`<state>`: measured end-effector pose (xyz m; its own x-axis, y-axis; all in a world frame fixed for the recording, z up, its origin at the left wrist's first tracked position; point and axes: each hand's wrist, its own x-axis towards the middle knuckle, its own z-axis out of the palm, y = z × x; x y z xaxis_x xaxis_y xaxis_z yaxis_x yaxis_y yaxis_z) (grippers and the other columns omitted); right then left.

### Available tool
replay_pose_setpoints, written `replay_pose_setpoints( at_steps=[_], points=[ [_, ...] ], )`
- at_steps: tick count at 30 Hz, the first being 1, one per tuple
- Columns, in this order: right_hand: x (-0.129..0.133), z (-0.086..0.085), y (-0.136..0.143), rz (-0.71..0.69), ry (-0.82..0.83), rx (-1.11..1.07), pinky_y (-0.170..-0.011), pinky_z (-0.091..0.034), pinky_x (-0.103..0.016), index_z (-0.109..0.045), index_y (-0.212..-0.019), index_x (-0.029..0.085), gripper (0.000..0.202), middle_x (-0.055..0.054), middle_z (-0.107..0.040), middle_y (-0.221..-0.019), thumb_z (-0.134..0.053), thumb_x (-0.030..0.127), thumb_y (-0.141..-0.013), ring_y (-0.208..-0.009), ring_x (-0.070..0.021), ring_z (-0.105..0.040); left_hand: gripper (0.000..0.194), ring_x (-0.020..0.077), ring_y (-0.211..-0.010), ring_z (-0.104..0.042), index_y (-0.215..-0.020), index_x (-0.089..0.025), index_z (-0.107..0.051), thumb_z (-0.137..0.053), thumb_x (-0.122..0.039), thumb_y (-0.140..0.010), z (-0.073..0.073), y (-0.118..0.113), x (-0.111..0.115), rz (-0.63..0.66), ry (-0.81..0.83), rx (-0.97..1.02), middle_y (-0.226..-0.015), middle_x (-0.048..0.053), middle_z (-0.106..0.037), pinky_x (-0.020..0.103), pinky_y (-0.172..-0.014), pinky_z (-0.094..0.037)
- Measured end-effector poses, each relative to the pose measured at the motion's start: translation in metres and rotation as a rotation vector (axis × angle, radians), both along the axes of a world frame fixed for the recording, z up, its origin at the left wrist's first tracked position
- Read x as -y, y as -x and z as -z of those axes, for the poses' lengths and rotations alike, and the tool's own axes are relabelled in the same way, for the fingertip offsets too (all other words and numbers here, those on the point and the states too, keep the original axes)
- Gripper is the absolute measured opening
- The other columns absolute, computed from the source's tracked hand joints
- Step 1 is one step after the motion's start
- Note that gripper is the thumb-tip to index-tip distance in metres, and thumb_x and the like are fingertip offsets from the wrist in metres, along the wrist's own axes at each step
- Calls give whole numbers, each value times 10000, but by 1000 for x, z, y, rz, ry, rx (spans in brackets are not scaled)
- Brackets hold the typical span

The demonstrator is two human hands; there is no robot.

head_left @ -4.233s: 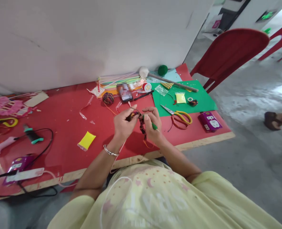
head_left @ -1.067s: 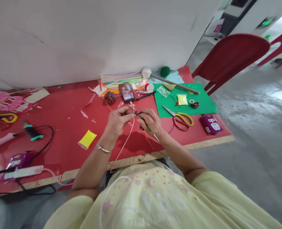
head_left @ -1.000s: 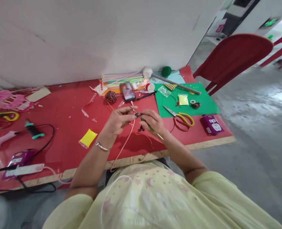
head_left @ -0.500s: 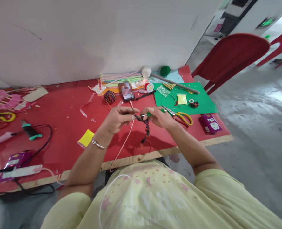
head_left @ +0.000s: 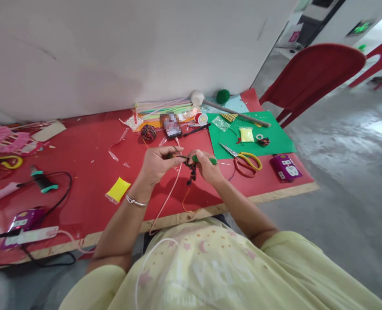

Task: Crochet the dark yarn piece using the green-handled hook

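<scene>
My left hand is closed, thumb and fingers pinching the dark multicoloured crochet piece and its yarn. My right hand grips a crochet hook by its green handle; one thin metal end sticks out to the right, while the other meets the crochet by my left fingertips. The exact stitch is hidden by my fingers. Below my hands the crochet hangs in a short twisted strip, with an orange yarn tail trailing toward the table edge. A multicoloured yarn ball lies behind my left hand.
Scissors lie right of my right hand, beside a green sheet. A phone with a pink cable is behind my hands. Also on the red table are a yellow packet, a purple box and a glue gun.
My right hand has turned and shifted slightly left and down, and more of the green handle shows. The hanging crochet strip has moved slightly left, and my left hand stays nearly in place.
</scene>
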<state>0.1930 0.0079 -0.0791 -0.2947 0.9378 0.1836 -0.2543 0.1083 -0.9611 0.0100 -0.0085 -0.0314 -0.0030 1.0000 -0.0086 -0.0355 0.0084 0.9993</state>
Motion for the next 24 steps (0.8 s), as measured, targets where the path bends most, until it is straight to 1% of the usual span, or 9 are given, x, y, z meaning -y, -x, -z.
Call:
replay_pose_setpoints(
  at_steps=[3, 7, 9, 12, 14, 15, 17, 19, 24],
  points=[
    [-1, 1, 1, -11, -48, -40, -830, -545, -302, -704, -742, 218, 445, -38, -631, -853, -525, 555, -971, -858, -158, -637, 469, 72, -551, -519, -1013, -181, -828, -934, -228, -559, 4, -3, -1, 17, -3, 86, -653, 1, -673, 214, -528, -414],
    [0, 2, 4, 34, -113, -66, -959, -540, -346, -711, -688, 231, 487, -53, -598, -1192, -494, 554, -980, -1164, -202, -597, 536, 50, -478, -462, -1071, -180, -811, -920, -200, -547, 5, -5, -3, 85, 98, 249, -601, -26, -623, 195, -473, -360],
    [1, 1, 9, 112, -124, -56, -987, -532, -359, -716, -697, 233, 479, -45, -577, -1272, -487, 536, -990, -1211, -209, -578, 540, 57, -514, -487, -1092, -174, -803, -903, -187, -562, 5, -10, -2, 8, 26, 189, -619, -34, -620, 199, -514, -397],
    [8, -1, 20, 292, -140, -1, -1041, -507, -373, -720, -748, 234, 424, -49, -580, -1275, -502, 498, -998, -1208, -202, -572, 493, 71, -599, -533, -1102, -180, -798, -862, -169, -614, 5, -25, 3, -189, -115, 27, -662, -38, -637, 200, -597, -444],
    [15, -2, 30, 411, -149, 12, -1068, -495, -387, -710, -794, 238, 414, -56, -584, -1254, -473, 500, -1010, -1217, -204, -568, 466, 67, -615, -533, -1087, -192, -798, -843, -159, -624, 6, -35, 6, -289, -134, 91, -679, -41, -641, 187, -600, -442],
    [19, -2, 35, 464, -159, 11, -1072, -495, -396, -703, -813, 240, 421, -62, -586, -1247, -452, 511, -1015, -1233, -211, -562, 454, 53, -570, -498, -1074, -196, -798, -840, -161, -622, 6, -39, 7, -303, -113, 207, -653, -48, -622, 173, -550, -407],
    [25, 0, 41, 530, -199, 21, -1076, -497, -416, -692, -827, 243, 448, -76, -588, -1236, -416, 541, -1016, -1281, -232, -538, 431, 27, -482, -411, -1047, -199, -798, -841, -163, -620, 7, -40, 8, -195, 26, 453, -613, -51, -601, 154, -461, -309],
    [27, 2, 40, 522, -259, 54, -1075, -498, -436, -689, -819, 246, 467, -85, -594, -1227, -409, 567, -1009, -1311, -252, -521, 409, 4, -436, -341, -999, -190, -800, -849, -135, -598, 6, -33, 8, -78, 163, 596, -607, -47, -601, 142, -418, -233],
    [18, 6, 17, 348, -376, 147, -1052, -509, -459, -722, -821, 259, 477, -82, -615, -1217, -412, 571, -1006, -1278, -267, -555, 421, -20, -394, -283, -992, -170, -802, -851, -83, -583, 1, -5, 9, 45, 284, 615, -594, -59, -574, 133, -384, -178]
  ],
)
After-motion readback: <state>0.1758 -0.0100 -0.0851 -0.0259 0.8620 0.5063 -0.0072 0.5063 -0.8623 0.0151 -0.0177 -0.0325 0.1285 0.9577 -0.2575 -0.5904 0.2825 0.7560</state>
